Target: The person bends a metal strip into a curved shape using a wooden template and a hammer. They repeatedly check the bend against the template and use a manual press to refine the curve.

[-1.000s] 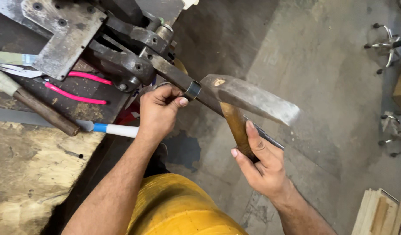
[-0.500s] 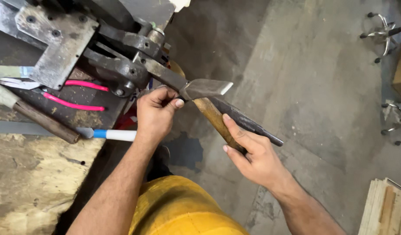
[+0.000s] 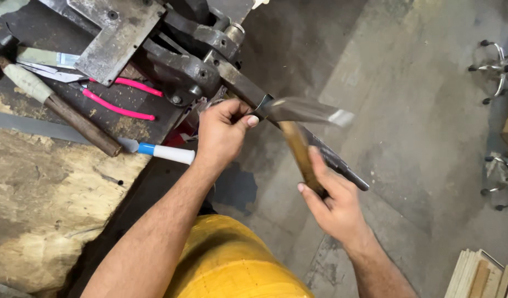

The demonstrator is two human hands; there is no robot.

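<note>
the right hand (image 3: 334,201) is clenched round the wooden handle of a hammer (image 3: 303,132), its steel head blurred just above the machine's long dark lever (image 3: 254,91). the left hand (image 3: 223,132) pinches something small against that lever; what it is, i cannot tell. short, square blows and fingers kept clear of the head look wise to me. far left on the scarred bench lie pink-handled pliers (image 3: 119,96) and a worn mallet (image 3: 55,105). rusty plate, rough concrete floor.
</note>
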